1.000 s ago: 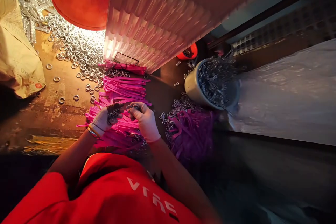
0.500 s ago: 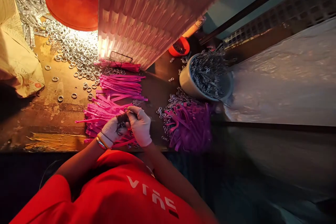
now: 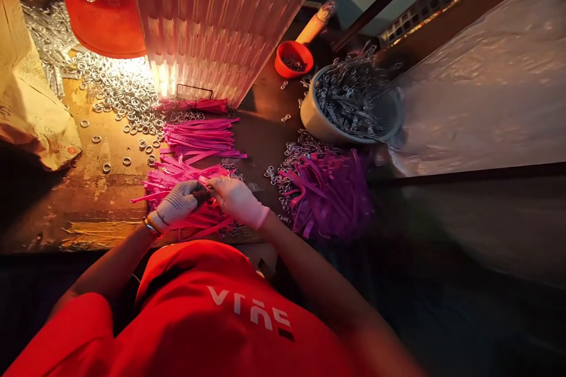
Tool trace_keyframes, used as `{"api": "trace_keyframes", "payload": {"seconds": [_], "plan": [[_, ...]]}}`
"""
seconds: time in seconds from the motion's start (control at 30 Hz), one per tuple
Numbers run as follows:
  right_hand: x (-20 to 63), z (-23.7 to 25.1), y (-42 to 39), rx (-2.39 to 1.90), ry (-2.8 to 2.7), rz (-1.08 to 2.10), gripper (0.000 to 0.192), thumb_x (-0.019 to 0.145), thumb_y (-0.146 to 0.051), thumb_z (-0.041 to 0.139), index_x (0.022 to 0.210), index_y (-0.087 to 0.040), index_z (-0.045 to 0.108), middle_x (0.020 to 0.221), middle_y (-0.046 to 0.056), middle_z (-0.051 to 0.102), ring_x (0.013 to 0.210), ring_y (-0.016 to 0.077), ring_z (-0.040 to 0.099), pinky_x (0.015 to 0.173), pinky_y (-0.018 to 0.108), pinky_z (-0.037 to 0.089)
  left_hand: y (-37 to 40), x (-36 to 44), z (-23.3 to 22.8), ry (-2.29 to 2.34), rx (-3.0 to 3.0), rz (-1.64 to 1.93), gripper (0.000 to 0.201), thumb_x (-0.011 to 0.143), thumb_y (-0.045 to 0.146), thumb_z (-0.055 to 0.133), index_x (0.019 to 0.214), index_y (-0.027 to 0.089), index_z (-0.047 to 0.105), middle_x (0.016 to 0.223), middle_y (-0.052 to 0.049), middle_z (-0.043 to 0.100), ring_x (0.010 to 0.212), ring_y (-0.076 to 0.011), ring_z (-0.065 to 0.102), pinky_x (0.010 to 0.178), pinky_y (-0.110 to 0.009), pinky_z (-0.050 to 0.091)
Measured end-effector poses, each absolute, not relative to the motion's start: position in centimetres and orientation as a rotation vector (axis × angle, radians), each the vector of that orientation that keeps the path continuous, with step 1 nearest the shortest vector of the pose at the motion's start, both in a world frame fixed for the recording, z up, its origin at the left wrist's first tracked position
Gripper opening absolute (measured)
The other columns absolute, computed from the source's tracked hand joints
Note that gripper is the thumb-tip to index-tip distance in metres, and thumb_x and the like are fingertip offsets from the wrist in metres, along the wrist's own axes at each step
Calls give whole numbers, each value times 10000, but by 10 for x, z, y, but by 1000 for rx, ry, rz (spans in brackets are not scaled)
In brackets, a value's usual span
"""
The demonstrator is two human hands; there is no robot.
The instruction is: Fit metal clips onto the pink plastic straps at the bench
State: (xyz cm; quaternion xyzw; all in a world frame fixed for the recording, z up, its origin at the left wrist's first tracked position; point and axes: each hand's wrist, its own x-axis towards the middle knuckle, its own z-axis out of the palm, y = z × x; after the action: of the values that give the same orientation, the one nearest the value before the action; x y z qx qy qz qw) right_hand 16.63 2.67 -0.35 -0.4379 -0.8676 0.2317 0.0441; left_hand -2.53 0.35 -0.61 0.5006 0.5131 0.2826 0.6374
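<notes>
- Both hands wear knit gloves. The left hand [image 3: 177, 205] has a dotted, grippy texture and the right hand [image 3: 235, 198] looks smoother and pale.
- The two hands are pressed together, fingertips meeting on a small dark piece [image 3: 202, 194]. It's too tiny and shadowed to say what it is, and I can't tell which hand actually has it pinched.
- That happens right over the pile of flat pink straps [image 3: 194, 159], thin glossy ribbons fanned out on the worn, rusty-looking table [image 3: 88, 200].
- Shiny metal rings [image 3: 128, 91] are scattered all over the table's far left, lit hard by an orange lamp [image 3: 99, 12].
- To the right sits a heap of purple straps [image 3: 329, 194] with rings already on them, and behind it a round pale bowl [image 3: 318, 123] full of metal clips.
- There's a small orange scoop [image 3: 294, 59] further back, and a tall ribbed pink stack [image 3: 212, 17] stands behind the straps.
- A crinkly brown sack [image 3: 30, 106] is at the far left, and a red shirt [image 3: 198, 312] fills the bottom.
</notes>
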Motion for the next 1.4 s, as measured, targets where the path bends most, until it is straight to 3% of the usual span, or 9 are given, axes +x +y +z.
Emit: {"api": "trace_keyframes", "payload": {"seconds": [0.17,0.3,0.47,0.53,0.77,0.93,1.13,1.27,1.4], "plan": [[161,3,21,-1539,-2636,751,350,1053,-233,441,1326,-128,634,1202,159,724,1096,259,650,959,346,463,-6,-16,1,1200,1064,762,112,808,252,725,757,160,690,620,-7,598,542,-100,468,497,-200,339],[161,-2,16,-1587,-2595,707,390,1039,-200,418,1370,-137,613,1211,161,709,1066,254,635,919,335,443,-10,-5,-9,1215,911,826,139,786,151,707,663,154,641,594,1,565,525,-80,433,482,-182,305],[174,-1,28,-1465,-2696,785,305,993,-267,489,988,-113,752,956,158,755,885,243,644,812,326,408,2,-2,-20,1195,856,695,223,842,231,648,638,163,587,520,3,516,439,-75,418,417,-177,285],[179,0,29,-1440,-2676,805,302,970,-317,544,983,-100,752,938,168,756,858,246,641,790,328,395,7,-1,-19,1172,786,650,245,852,289,652,654,163,584,517,7,503,419,-70,402,393,-174,275],[185,-24,-19,-1578,-1901,1314,336,1039,-415,464,1000,-199,718,813,0,719,722,152,591,688,246,410,2,2,-11,1140,603,695,240,774,338,758,738,146,619,560,21,509,410,-56,407,354,-169,245],[185,-58,-67,-1235,-2440,1610,296,1034,-323,495,964,-182,746,990,39,758,883,161,673,784,241,461,-11,-36,-13,1280,367,829,184,762,266,769,787,143,634,521,57,458,374,-43,360,340,-160,180],[152,-92,-89,-1089,-3068,1222,367,1051,-305,427,1074,-123,744,1472,196,575,931,223,709,731,307,502,-39,-66,-21,1397,76,915,160,798,177,747,936,124,686,640,17,597,462,-69,564,330,-134,204],[132,-99,-91,-1146,-3139,1166,365,1001,-129,387,1149,-75,716,1292,238,650,1029,273,692,807,348,525,-55,-71,-20,1310,-126,953,129,869,123,684,997,130,670,685,9,611,508,-73,597,330,-113,233],[123,-87,-88,-1210,-3100,1125,349,1032,-224,404,1136,-115,718,1169,178,683,954,259,701,766,345,529,-56,-75,-17,1234,-190,996,94,913,91,599,965,133,665,607,35,529,432,-56,489,322,-110,212]]}}
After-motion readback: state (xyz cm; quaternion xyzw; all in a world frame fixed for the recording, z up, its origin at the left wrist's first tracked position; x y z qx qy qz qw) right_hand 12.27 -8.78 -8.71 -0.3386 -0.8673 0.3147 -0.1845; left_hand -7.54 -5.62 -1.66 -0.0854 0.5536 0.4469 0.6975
